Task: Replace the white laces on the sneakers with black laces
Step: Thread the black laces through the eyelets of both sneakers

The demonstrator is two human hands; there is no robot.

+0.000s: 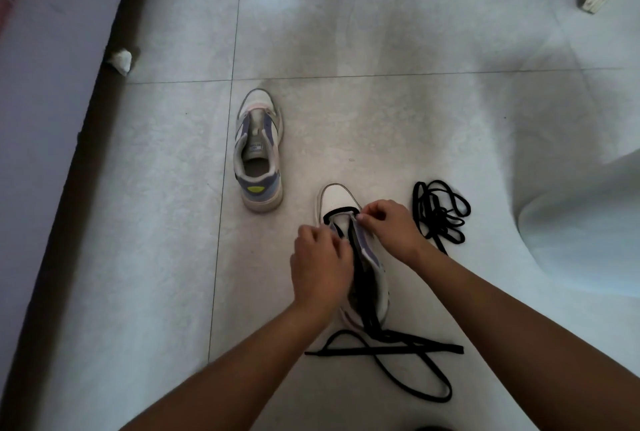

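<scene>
Dim, bluish light; soft shadows, wide-angle bending at edges

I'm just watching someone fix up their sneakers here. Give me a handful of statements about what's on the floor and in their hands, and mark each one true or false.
1. Both hands, left hand and right hand, are working on the near sneaker. True.
2. The far sneaker is fully laced in black. False: no lace shows on it.
3. A spare black lace lies bundled on the floor to the right of the near sneaker. True.
4. The black lace in the near sneaker is tied in a bow. False: its loose ends trail across the floor.
5. A pile of white laces sits between the two sneakers. False: only bare floor tile shows there.
</scene>
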